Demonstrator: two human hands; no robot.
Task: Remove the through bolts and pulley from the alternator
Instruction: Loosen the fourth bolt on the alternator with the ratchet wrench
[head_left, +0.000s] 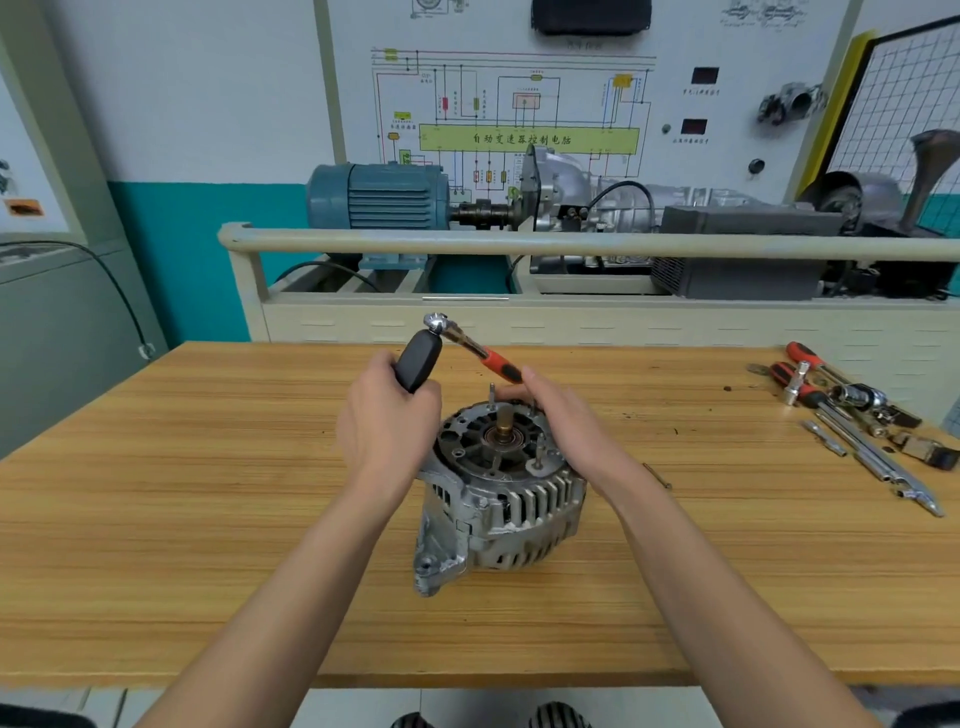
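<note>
Behind the wooden worktop (208, 519), stood a cream training rig with a blue electric motor (379, 195), a silver gearbox (571, 197) and a wiring-diagram board (519, 104); teal-and-white wall to the left.

Near the middle of the worktop, sat the alternator (501, 499), shaft end up; brass-coloured shaft (504, 428) bare at the centre of the black end face; thin through bolts (491, 396) stood proud of the housing at the far rim and the right side.

Left hand (389, 421) clenched round the black handle of a ratchet wrench (423, 353), just beside the alternator's left rim; chrome ratchet head raised above the hand. Right hand (561, 421) rested on the far right rim of the alternator, fingers curled over the edge near the far bolt; could not tell whether a bolt was pinched. Beyond both hands, lay an orange-handled tool (491, 358), its tip close to the ratchet head; contact unclear.

At the right end of the worktop, lay a scatter of sockets, extension bars and orange-handled drivers (852, 410); a small pin (657, 475) lay just right of the right wrist.
</note>
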